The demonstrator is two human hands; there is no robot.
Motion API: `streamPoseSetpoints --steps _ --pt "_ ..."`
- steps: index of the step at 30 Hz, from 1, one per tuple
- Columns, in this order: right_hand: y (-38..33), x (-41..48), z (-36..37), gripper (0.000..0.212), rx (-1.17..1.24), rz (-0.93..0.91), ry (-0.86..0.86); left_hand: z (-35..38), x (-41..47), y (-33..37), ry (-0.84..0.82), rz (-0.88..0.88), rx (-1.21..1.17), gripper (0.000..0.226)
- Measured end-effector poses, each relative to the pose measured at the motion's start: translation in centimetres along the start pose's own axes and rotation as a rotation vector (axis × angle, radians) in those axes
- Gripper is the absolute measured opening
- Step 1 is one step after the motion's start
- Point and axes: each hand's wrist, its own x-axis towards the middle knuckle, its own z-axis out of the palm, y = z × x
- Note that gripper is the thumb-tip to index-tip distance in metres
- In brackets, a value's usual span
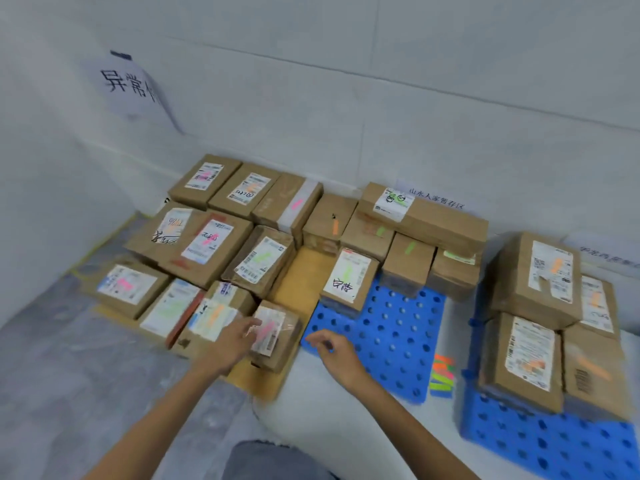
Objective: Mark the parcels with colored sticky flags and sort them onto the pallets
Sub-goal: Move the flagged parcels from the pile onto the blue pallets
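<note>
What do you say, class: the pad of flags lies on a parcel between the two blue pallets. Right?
Wrong. The pad of flags lies on the floor, not a parcel, between the two blue pallets. The head view shows it.

I cannot read the print on the brown cardboard parcels [408, 268]; blur smears every label. The left hand [228, 344] blurs at its fingertips, so whether it touches the small taped cardboard parcel [287, 355] is unclear. The blue perforated plastic pallet [571, 445] at right runs off the bottom edge.
</note>
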Motion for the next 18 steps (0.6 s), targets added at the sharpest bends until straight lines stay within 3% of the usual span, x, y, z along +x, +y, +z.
streamPoseSetpoints --steps 3,7,12,15,18 --pt "-1.1 1.1 3.3 0.032 -0.024 0.126 -0.089 0.5 -0.1 -2.4 -0.083 0.003 0.090 0.036" --pt "-2.0 2.0 6.2 0.047 0.067 0.299 -0.143 2.1 0.5 -4.9 -0.112 0.030 0.160 0.079" --pt "-2.4 1.5 8.9 0.053 0.314 0.320 -0.096 1.0 0.8 -4.8 -0.127 0.005 0.038 0.036" --pt "-2.1 1.2 10.1 0.047 0.357 0.310 -0.007 0.5 0.4 -4.7 -0.099 0.045 -0.004 0.031" --pt "-2.0 0.4 9.8 0.036 0.330 0.247 0.071 0.0 -0.8 -4.6 0.033 0.156 -0.048 0.022"
